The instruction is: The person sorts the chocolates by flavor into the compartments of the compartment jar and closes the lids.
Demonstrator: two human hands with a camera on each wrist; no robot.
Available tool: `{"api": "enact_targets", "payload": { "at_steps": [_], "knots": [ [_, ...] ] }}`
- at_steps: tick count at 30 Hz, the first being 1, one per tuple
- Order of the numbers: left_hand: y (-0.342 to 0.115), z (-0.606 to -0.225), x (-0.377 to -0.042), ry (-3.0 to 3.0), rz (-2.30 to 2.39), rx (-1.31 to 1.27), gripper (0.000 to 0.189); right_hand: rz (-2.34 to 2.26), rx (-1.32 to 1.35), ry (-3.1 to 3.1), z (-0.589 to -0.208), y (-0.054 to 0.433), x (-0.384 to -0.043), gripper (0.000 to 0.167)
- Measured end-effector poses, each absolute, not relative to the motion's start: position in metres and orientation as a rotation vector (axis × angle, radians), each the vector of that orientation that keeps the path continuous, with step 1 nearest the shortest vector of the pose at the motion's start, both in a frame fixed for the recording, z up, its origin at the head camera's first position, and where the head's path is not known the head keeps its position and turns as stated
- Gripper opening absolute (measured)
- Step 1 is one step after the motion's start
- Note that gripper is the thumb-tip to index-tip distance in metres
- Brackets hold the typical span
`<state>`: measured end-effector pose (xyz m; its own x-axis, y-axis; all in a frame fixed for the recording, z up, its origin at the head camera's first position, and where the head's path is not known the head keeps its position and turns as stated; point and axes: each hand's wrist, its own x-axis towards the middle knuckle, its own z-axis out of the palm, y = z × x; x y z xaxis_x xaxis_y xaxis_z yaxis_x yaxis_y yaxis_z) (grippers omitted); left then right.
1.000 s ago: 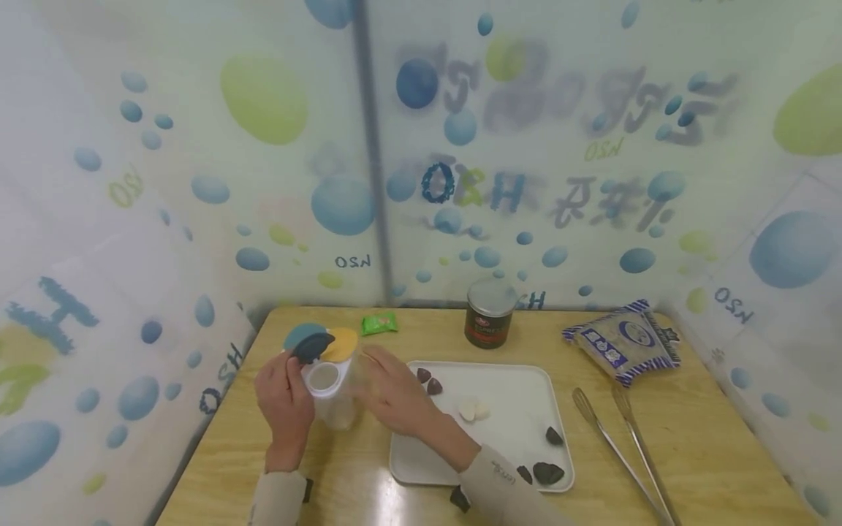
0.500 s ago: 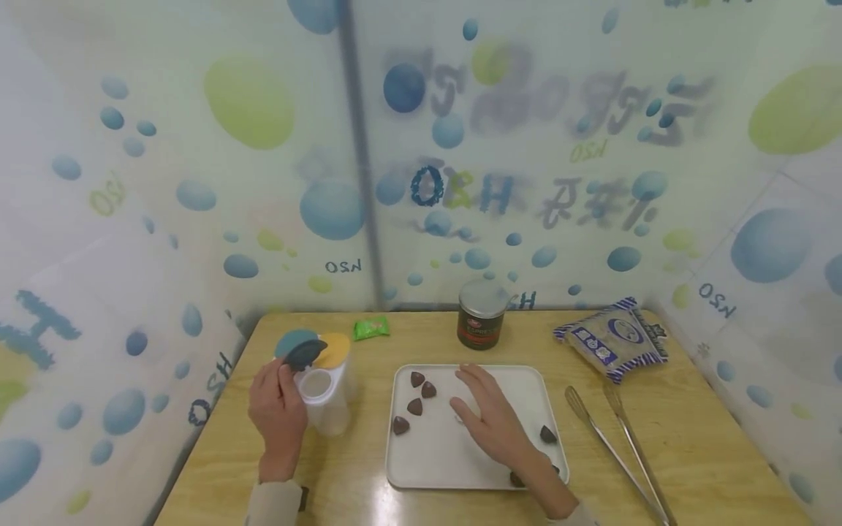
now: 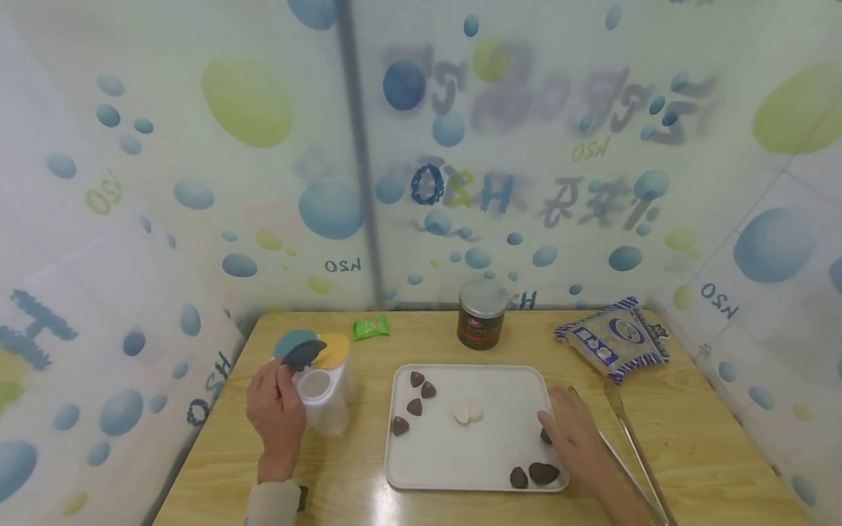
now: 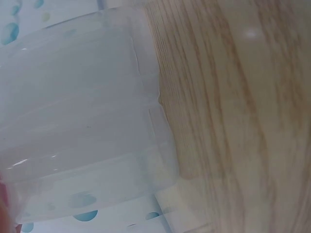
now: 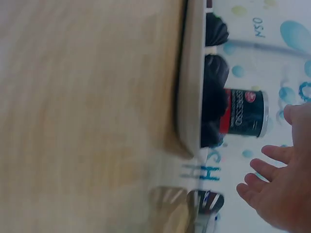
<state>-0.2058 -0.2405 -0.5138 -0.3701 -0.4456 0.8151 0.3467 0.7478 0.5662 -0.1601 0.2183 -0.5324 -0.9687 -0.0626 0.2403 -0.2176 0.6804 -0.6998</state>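
Observation:
In the head view my left hand (image 3: 276, 413) pinches the raised dark lid (image 3: 305, 354) of a translucent container (image 3: 329, 416), which also has a blue lid (image 3: 294, 341) and a yellow lid (image 3: 334, 351). The round mouth under the dark lid is uncovered. My right hand (image 3: 579, 438) is over the right edge of a white tray (image 3: 460, 464), with spread fingers and nothing held. Its fingers partly hide a dark piece there. On the tray are several brown triangular pieces (image 3: 400, 425), pale pieces (image 3: 463, 415) and dark ridged pieces (image 3: 543, 473).
Behind the tray stands an espresso tin (image 3: 482, 314). A green packet (image 3: 371, 328) lies back left, and a blue-and-white bag (image 3: 615, 340) back right. Right of the tray are two metal whisks, one (image 3: 631, 431) fully seen and the other partly behind my right arm.
My right hand has left the container, crossed the tray and reached its right edge. Brown pieces its arm covered are now visible. My left hand still holds the dark lid.

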Motion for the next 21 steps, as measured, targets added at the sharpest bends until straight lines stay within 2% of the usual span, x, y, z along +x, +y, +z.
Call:
{"api": "enact_targets", "payload": {
  "at_steps": [5,13,18,21],
  "knots": [
    [-0.239,-0.512,-0.205,-1.762,-0.835,0.082,0.017,1.037,0.131,-2.701,-0.539,0.244,-0.150,0.056],
    [-0.241,-0.514,-0.206,-1.766,-0.833,0.063,0.017,0.983,-0.320,-2.866,-0.545,0.280,-0.128,0.093],
    [-0.241,-0.515,-0.207,-1.743,-0.833,0.047,0.017,0.987,-0.456,-2.975,-0.549,0.291,-0.125,0.110],
    [-0.241,-0.516,-0.207,-1.737,-0.840,0.043,0.016,1.003,-0.488,-3.013,-0.553,0.295,-0.124,0.113]
  ]
}}
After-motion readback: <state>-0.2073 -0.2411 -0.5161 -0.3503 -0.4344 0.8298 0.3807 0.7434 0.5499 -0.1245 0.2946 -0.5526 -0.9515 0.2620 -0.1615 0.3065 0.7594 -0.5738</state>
